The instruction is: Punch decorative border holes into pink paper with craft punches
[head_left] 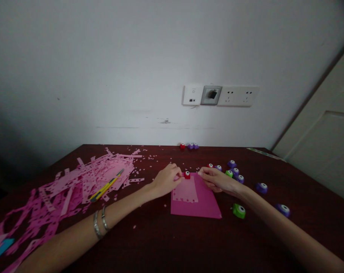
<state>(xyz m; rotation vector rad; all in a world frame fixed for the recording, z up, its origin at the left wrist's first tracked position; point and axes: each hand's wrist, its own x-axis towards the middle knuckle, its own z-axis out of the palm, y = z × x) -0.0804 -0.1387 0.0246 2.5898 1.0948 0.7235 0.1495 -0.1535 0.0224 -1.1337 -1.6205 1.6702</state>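
Note:
A light pink paper (186, 190) with punched holes along its near edge lies over a darker pink sheet (197, 209). At its far edge sits a small red craft punch (187, 174) with a white, dark-centred button. My left hand (168, 180) is closed, its fingertips pinching the upper left corner of the light pink paper, just beside the punch. To the right of the punch, my right hand (217, 180) is closed too, thumb and fingertip together over the far side of the darker sheet. Whatever is between these fingers is too small to make out.
Several purple punches (261, 187) and a green punch (239, 211) stand on the right. A heap of pink paper strips (83, 182) covers the left, with a yellow cutter knife (106, 185) on it. Small pink cutouts are scattered toward the wall (132, 76).

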